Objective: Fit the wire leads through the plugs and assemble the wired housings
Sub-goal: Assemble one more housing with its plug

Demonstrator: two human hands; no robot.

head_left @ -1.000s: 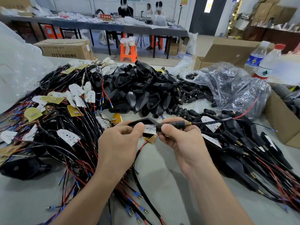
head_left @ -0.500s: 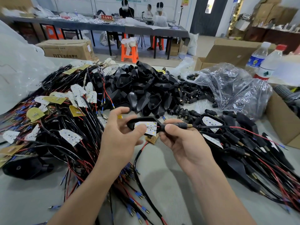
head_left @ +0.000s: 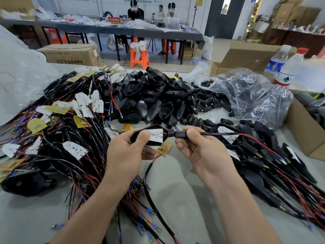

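Assembly workshop, wire harnesses [head_left: 70, 138], housings pile [head_left: 151, 95], cartons [head_left: 73, 54]

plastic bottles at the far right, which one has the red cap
The clear plastic bottle farther right, with the red cap and white label; the other clear bottle, just left of it, has a pale cap and a blue label.

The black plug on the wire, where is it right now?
In the head view the black plug sits mid-frame, gripped by the right hand, at the right end of the housing held by the left hand.
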